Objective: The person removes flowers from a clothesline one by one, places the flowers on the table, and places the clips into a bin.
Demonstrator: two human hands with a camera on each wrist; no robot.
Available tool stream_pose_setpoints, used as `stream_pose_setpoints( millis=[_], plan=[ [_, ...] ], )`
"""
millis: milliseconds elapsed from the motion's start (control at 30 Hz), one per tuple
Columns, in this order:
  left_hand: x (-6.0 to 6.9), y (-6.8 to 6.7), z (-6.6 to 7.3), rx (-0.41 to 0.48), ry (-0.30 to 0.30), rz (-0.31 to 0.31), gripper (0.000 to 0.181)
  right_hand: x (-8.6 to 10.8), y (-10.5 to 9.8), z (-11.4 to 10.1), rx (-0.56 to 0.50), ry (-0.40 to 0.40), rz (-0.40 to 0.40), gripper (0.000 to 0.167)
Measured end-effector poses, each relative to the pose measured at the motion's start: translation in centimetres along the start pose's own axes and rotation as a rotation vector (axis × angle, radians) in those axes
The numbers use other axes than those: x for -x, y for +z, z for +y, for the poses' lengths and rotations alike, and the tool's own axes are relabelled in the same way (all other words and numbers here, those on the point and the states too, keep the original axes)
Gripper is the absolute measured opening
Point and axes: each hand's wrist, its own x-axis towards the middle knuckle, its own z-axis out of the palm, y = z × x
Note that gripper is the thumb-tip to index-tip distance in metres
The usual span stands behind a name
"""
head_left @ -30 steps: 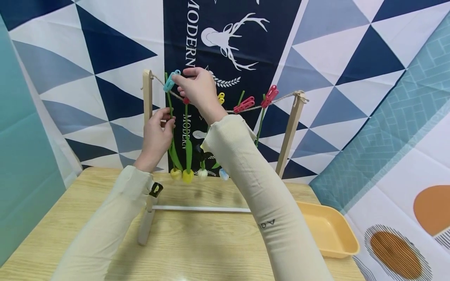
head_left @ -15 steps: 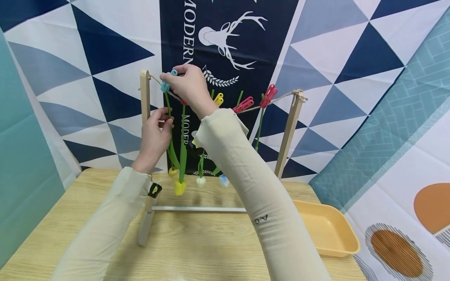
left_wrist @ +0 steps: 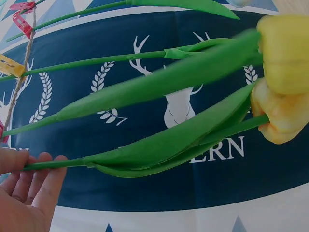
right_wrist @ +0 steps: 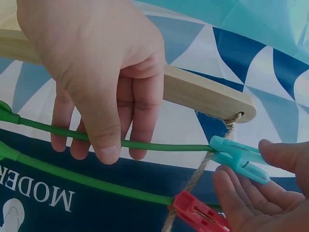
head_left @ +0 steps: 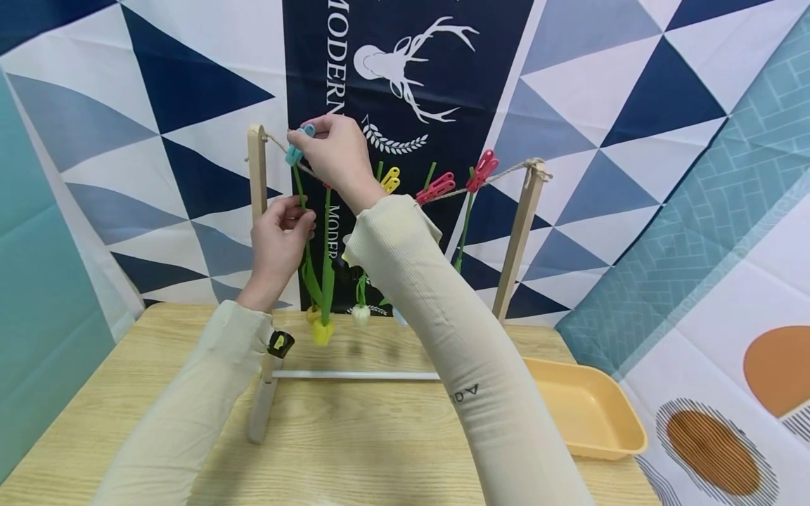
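In the head view, my left hand (head_left: 278, 242) holds the green stem of an upside-down tulip between thumb and fingers. Its orange-yellow bloom (left_wrist: 277, 116) hangs at the lower end, partly behind a brighter yellow tulip (head_left: 321, 332). My right hand (head_left: 342, 154) pinches the handles of a teal clothespin (right_wrist: 236, 157) between thumb and fingers. The clothespin's nose is at the twine (right_wrist: 193, 179), close to the left post, with the upper end of the held stem (right_wrist: 166, 147) at it. A red clothespin (right_wrist: 198, 212) clips the neighbouring stem.
The twine runs between a left wooden post (head_left: 258, 169) and a right wooden post (head_left: 522, 239). A yellow clothespin (head_left: 390, 180) and red clothespins (head_left: 483, 171) hold more stems. A white bar (head_left: 357, 375) spans the stand's base; a yellow tray (head_left: 595, 407) stands at right.
My right hand has shifted slightly left and down with the teal clothespin, and its thumb now covers more of it. The brighter yellow tulip has swung. My left hand keeps its hold on the stem.
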Motion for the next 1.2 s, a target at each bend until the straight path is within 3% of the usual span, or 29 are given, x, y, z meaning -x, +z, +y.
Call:
stream_pose_setpoints(
  millis=[367, 500, 1000, 1200],
  plan=[
    [1.0, -0.2, -0.2, 0.003, -0.028, 0.016, 0.029, 0.4, 0.3, 0.9, 0.002, -0.074, 0.054, 0.022],
    [1.4, -0.5, 0.0, -0.010, -0.038, 0.004, 0.030, 0.5, 0.4, 1.4, -0.055, -0.090, 0.092, 0.020],
    [3.1, -2.3, -0.1, -0.124, -0.067, -0.120, 0.034, 1.1, -1.0, 2.7, -0.466, -0.142, 0.152, 0.021],
    [4.2, -3.3, -0.3, -0.194, -0.061, -0.187, 0.035, 1.9, -2.4, 3.6, -0.620, -0.153, 0.126, 0.022]
  ],
)
